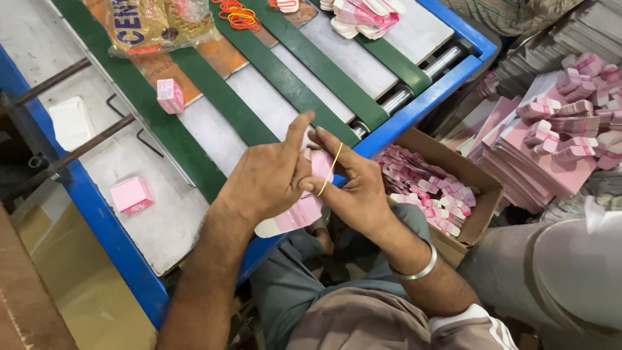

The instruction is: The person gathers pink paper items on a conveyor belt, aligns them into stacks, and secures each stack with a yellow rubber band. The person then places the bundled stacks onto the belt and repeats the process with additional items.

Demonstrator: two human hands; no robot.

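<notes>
Banding a pink stack
We pinch the pink card bundle [304, 207] between left hand [265, 181] and right hand [353, 188]; the yellow rubber band [329, 170] stretches over our right fingers above it.

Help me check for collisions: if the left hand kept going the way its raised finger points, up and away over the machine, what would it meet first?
Probably the green belt just beyond the left hand; depth is unclear, so the hand might pass above it.

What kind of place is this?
Probably a small packaging workshop: a green-belted conveyor, a cardboard box of bundled pink flat cartons, and both hands stretching a yellow rubber band around another bundle.
</notes>
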